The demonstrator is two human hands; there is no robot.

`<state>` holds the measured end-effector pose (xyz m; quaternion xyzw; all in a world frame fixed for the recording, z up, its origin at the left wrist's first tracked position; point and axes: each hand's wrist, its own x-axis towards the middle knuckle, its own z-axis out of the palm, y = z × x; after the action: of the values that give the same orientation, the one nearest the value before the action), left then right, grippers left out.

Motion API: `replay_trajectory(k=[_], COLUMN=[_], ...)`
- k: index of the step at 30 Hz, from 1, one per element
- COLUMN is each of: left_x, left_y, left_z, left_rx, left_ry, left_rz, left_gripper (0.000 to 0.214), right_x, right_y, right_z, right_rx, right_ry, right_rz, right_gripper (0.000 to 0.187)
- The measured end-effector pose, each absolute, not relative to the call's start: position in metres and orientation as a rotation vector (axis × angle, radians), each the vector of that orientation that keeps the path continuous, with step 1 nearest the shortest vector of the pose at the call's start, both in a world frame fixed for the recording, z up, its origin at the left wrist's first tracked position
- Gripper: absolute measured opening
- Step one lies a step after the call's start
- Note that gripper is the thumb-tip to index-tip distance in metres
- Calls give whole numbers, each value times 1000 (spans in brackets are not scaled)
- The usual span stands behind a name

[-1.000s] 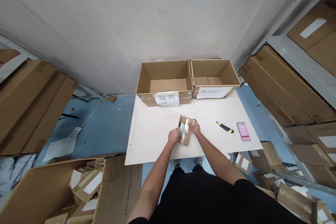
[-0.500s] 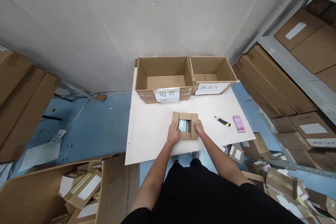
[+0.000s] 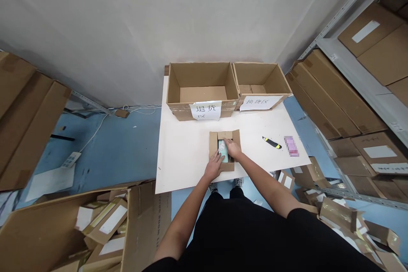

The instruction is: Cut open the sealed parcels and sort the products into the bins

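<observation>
White bench (image 3: 181,153), front edge: right fingers (image 3: 228,142) have shifted from carton flap (image 3: 236,137) to packet (image 3: 222,148); their grip, like left fingers' (image 3: 218,157), unclear.

Head camera above table (image 3: 185,153), facing forward, down.

Metal shelves (image 3: 363,86) of cartons (image 3: 381,61) suggest a storeroom.

I count, on one surface (image 3: 185,148): two labelled boxes (image 3: 180,111), 12 o'clock; one small carton (image 3: 213,142), centre, holding one visible teal packet (image 3: 222,146); one knife (image 3: 272,142) and one pink item (image 3: 291,145), 3 o'clock.
</observation>
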<state>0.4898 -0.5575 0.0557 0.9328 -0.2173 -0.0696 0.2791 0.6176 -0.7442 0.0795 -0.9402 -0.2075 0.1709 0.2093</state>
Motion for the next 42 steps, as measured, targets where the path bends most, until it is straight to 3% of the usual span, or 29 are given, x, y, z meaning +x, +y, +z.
replay_trajectory(k=[2,5,14,18,25,35,38,42], left_x=[490,494,489,483,484,487,486,485], left_y=[-564,-576,-580,-573,-580,-580,-580,-574], left_z=[50,47,51,53,55,54,55,54], left_rx=[2512,2546,2624,2668,2630,2577,2589,2553], left_ry=[-551,-529,-476,-453,-422,-353,-329,-335], left_rz=[-145,-84,-10,-30,-96,-92,-96,-83], left_gripper=[37,17,24,27,26,33,28,26], right_x=[618,626,675,663,659,617,606,599], right_y=[-743,-744,-736,-730,-724,-730,-732,-733], right_z=[72,62,56,50,50,84,95,105], right_rx=[-2540,-2458,-2615,-2766,-2838,-2701,-2682,-2656], right_ry=[-572,-544,-463,-571,-607,-548,-498,-447], right_rz=[355,214,64,216,564,229,122,50], right_gripper=[80,81,61,43,59,70,66,45])
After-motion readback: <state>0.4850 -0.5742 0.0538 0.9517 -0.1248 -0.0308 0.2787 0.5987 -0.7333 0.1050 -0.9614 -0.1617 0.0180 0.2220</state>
